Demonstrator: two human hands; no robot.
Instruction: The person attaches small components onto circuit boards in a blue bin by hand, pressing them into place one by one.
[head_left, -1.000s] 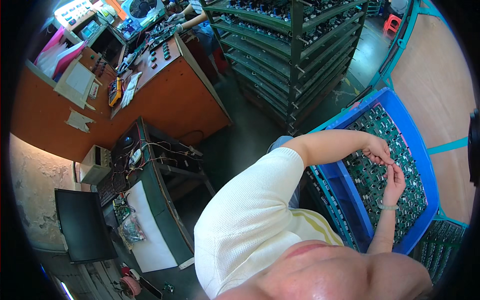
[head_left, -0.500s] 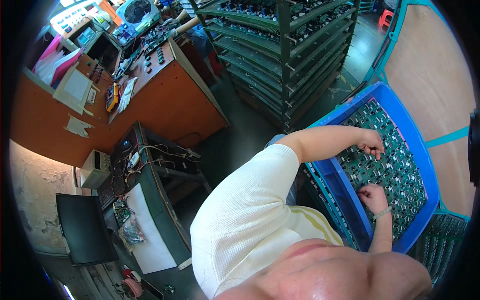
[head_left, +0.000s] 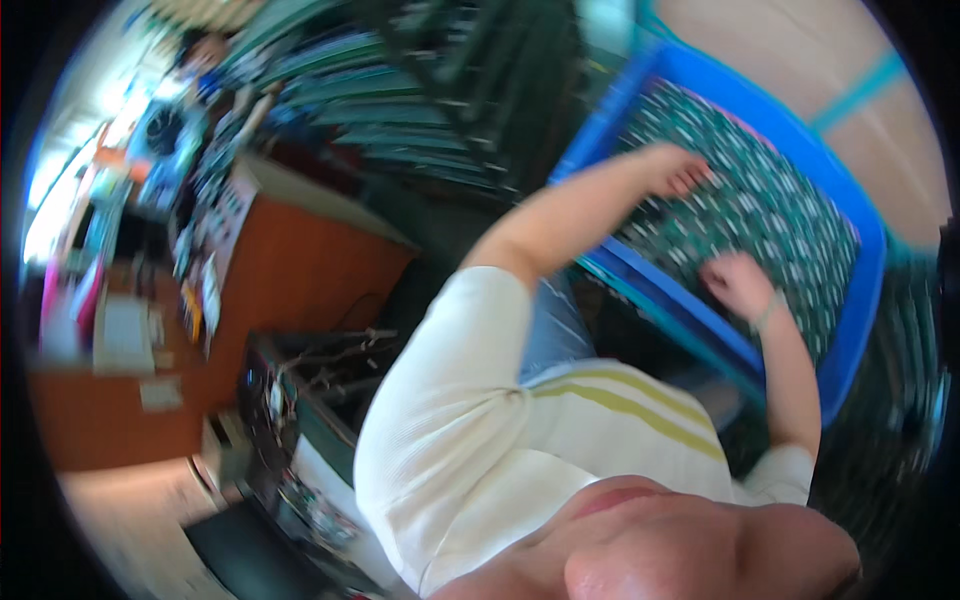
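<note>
Many small green circuit boards (head_left: 800, 230), dotted with pale components, fill a blue plastic tray (head_left: 868, 310) in front of me to the right. My left hand (head_left: 676, 170) hangs over the far left part of the boards, fingers bent and slightly apart, with nothing visible in them. My right hand (head_left: 740, 283) is closer to me, low over the boards near the tray's inner left side. Its fingers are curled together; whatever they hold, if anything, is hidden. A thin bracelet (head_left: 769, 312) circles my right wrist. Motion blur hides single boards and whether either hand touches them.
A dark multi-shelf rack (head_left: 460, 100) stands beyond the tray's left. Farther left are an orange-brown workbench (head_left: 300, 260), a dark equipment stand (head_left: 300, 375) with cables and a black monitor (head_left: 250, 555). Another person (head_left: 205, 60) is at the bench's far end. A beige panel (head_left: 760, 45) borders the tray's far side.
The whole view has swung, so the tray and both hands sit higher in the picture and the bench has turned. Both hands stay over the boards.
</note>
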